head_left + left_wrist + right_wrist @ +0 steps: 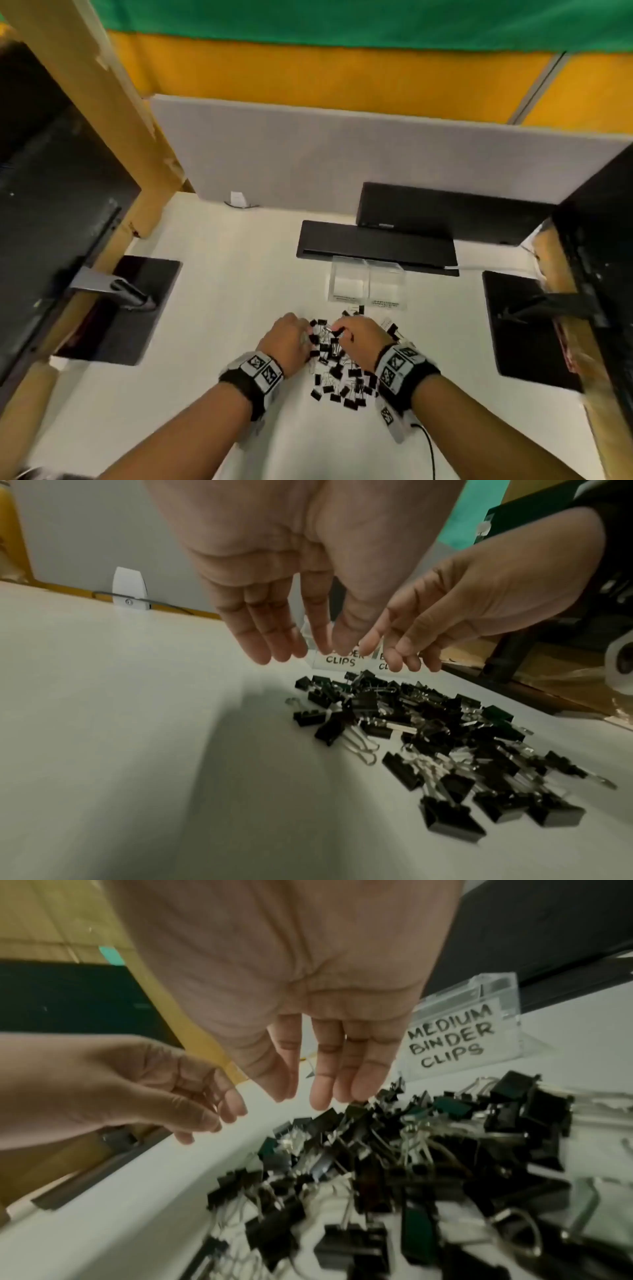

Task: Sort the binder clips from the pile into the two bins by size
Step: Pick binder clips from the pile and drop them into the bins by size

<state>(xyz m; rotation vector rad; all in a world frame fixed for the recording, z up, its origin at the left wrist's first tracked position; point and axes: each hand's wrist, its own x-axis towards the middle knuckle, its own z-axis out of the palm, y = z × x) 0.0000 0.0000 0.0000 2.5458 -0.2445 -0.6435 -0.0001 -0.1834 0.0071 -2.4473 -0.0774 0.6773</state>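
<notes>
A loose pile of black binder clips [339,363] with silver wire handles lies on the white table [171,394], directly in front of the person and just short of two clear bins [368,284] that stand side by side farther back. In the right wrist view one bin [479,1031] carries a handwritten label reading "MEDIUM BINDER CLIPS"; the other bin's label is only partly readable in the left wrist view, ending in "CLIPS". Both bins look to hold nothing so far. The left hand [289,342] hangs over the near-left edge of the pile, palm down, its fingers [263,642] straight and relaxed, holding nothing. The right hand [359,339] hovers over the far side of the pile, its fingers [342,1074] extended downward with the tips just above or barely touching the topmost clips; none is gripped. Both wrists wear black bands with square printed markers [262,371]. Dark monitor stands [376,246] sit behind and to either side of the bins.
</notes>
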